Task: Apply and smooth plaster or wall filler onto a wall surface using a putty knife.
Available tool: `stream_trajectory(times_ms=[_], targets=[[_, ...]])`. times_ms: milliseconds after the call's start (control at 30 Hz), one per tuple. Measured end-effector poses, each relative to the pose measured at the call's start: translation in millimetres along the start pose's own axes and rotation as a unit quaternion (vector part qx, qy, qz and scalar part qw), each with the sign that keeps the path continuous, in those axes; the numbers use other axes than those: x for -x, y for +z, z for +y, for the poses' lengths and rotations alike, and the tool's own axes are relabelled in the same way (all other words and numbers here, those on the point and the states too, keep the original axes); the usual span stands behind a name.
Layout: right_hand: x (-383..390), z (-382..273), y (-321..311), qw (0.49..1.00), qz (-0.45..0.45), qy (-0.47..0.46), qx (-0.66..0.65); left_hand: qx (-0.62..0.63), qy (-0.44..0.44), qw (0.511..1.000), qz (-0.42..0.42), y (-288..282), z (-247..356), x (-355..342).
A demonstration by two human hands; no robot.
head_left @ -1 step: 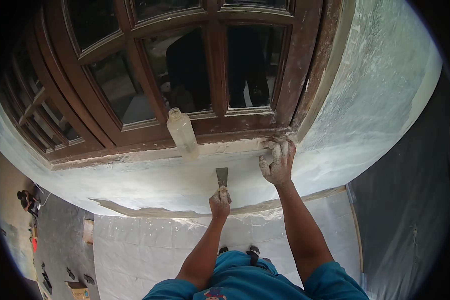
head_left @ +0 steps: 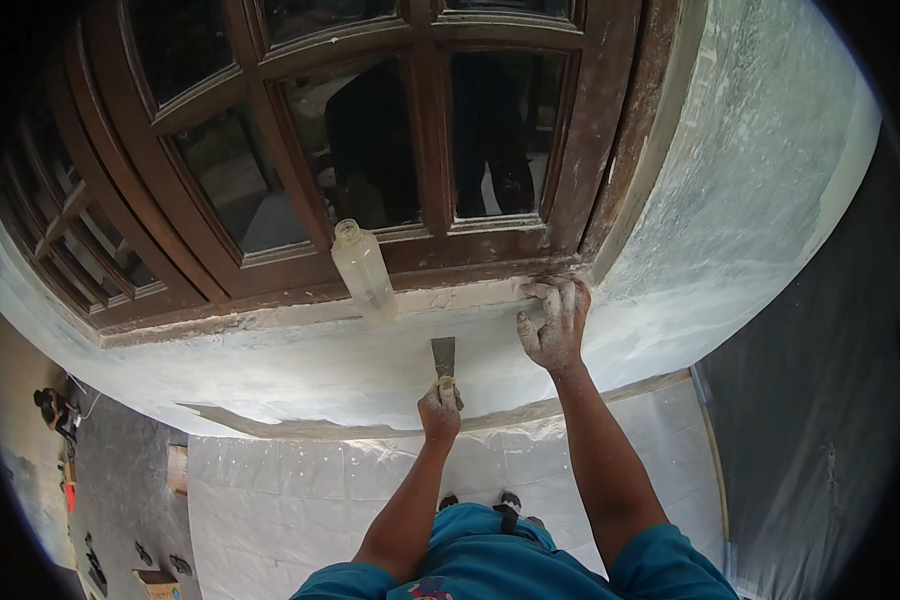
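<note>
My left hand (head_left: 440, 406) is closed round the handle of a putty knife (head_left: 443, 355). Its flat grey blade points up, in front of the whitish wall (head_left: 300, 370) below the window; whether it touches the wall I cannot tell. My right hand (head_left: 557, 325), coated in white dust, rests at the right corner of the window sill (head_left: 460, 295). Its thumb and fingers are apart and bent toward the sill edge, with nothing seen in them. A clear, cloudy plastic bottle (head_left: 363, 270) without a cap stands on the sill, left of both hands.
Above the sill is a brown wooden window (head_left: 430, 130) with glass panes. White-specked pale sheeting (head_left: 300, 500) covers the floor around my feet. Dark sheeting (head_left: 800, 430) hangs at the right. Far left, a person (head_left: 56, 410) crouches near a wall; a cardboard box (head_left: 157, 583) lies lower down.
</note>
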State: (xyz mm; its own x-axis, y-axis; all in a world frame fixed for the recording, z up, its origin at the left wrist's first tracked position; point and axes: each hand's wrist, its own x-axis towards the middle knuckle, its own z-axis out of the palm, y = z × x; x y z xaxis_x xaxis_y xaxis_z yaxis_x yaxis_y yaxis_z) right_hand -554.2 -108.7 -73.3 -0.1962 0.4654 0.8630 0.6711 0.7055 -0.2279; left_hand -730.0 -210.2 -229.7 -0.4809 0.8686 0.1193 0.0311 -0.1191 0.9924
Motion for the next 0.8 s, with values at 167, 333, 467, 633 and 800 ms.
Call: stream_trajectory(times_ms=[167,333,467,633,800], targets=[[-5,-1,1,0.999,0.009,0.028,0.024,-0.016,0.066,0.996,-0.060,6,46,-35],[-4,-2,6,0.998,0.011,0.061,0.017,-0.047,0.045,0.993,-0.098,0,-4,-19],[-3,-3,7,0.998,0.032,0.046,0.031,-0.077,0.037,0.988,-0.132,9,33,-21],[-10,-6,6,0.998,0.034,0.049,0.005,-0.041,-0.018,0.987,-0.155,16,28,-20],[-6,-4,3,0.998,0.025,0.056,0.012,0.022,-0.044,0.987,-0.154,36,53,0]])
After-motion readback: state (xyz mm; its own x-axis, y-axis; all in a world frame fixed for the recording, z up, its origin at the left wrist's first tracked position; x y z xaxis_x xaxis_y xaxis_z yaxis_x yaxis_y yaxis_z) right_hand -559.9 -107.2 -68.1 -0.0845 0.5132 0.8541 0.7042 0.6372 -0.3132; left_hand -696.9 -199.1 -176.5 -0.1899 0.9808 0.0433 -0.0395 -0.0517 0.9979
